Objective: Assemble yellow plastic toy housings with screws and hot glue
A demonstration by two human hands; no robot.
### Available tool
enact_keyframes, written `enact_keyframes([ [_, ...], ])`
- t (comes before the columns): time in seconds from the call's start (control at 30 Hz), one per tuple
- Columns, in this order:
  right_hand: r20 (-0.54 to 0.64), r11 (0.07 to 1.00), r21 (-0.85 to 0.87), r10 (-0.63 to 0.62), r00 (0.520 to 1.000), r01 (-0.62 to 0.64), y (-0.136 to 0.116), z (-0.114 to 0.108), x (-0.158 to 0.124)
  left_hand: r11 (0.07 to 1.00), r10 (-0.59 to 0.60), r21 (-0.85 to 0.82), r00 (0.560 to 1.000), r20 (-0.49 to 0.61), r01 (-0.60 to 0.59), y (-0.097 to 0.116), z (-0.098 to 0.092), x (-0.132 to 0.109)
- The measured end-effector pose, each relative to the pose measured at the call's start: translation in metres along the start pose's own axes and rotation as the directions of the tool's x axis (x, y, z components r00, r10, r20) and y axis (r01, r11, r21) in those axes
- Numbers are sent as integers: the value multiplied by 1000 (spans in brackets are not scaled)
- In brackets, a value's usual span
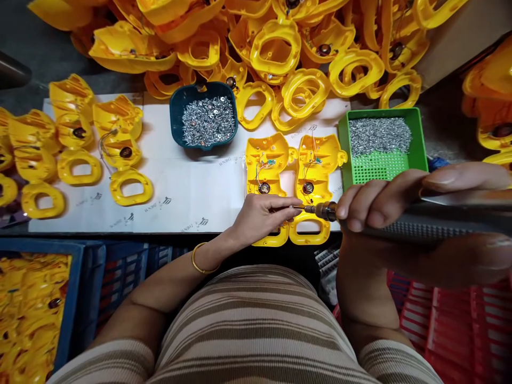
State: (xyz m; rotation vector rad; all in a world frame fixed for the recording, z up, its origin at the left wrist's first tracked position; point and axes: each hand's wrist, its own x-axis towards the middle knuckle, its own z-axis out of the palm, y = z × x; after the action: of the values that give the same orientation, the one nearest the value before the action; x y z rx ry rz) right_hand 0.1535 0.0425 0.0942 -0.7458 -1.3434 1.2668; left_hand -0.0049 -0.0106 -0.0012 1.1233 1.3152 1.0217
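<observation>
Two yellow plastic shells lie open side by side at the table's front edge, the left shell [267,160] and the right shell [319,162], each showing wires and a small round speaker. My right hand [384,200] is wrapped round an electric screwdriver [440,224] held level, its tip [310,209] pointing left. My left hand [262,213] pinches a small screw against that tip, resting over the lower part of the left shell. A gold bangle [200,260] sits on my left wrist.
A dark blue bowl [176,114] and a green tray [418,154] both hold screws. Yellow shells are heaped at the back [280,48] and laid out at left [80,165]. A blue crate [76,298] of shells stands lower left, a red crate [460,320] lower right.
</observation>
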Motion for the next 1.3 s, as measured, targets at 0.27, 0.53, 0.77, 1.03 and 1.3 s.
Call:
enact_keyframes([
  [0.27, -31, 990, 126, -67, 997, 70, 14, 2, -1, 994, -92, -52, 995, 47, 94, -7, 0, -1],
  [0.53, -21, 984, 152, -87, 996, 90, 13, 8, 1, 989, -138, -38, 983, 119, 144, -4, -3, -4],
  [0.77, -26, 991, 126, 53, 998, -50, 1, 8, -4, 994, -106, 26, 986, 132, 103, -3, -2, -4],
  [1.03, -6, 992, 116, 60, 998, -59, 2, 5, -4, 994, -83, 90, 983, 162, 69, 0, -3, -4],
  [1.3, 32, 970, 194, -153, 988, 144, 33, 13, -1, 903, 65, 397, 966, 252, -164, 11, -8, -1],
])
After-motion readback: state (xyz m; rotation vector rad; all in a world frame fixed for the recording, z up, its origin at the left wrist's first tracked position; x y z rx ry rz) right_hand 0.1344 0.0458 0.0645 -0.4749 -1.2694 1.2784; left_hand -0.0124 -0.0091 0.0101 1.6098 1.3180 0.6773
